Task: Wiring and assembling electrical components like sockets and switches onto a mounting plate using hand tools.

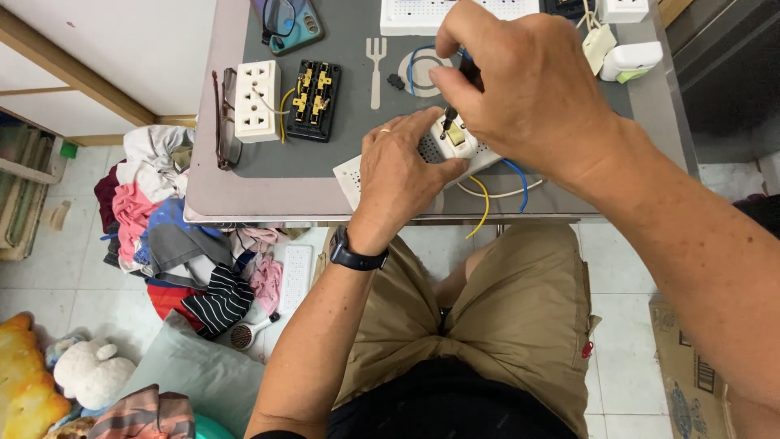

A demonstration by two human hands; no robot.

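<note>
I see a brown cardboard box (691, 370) on the floor at the bottom right, with dark printing and a blue picture on its side. A phone (286, 23) lies at the counter's (207, 195) far edge; glasses hide its screen.

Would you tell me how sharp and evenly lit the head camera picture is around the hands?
Head view: light is soft and even, with only faint shadows under the left hand and right hand; the white socket between them is sharp; the right forearm at the frame edge looks stretched by the wide lens.
</note>
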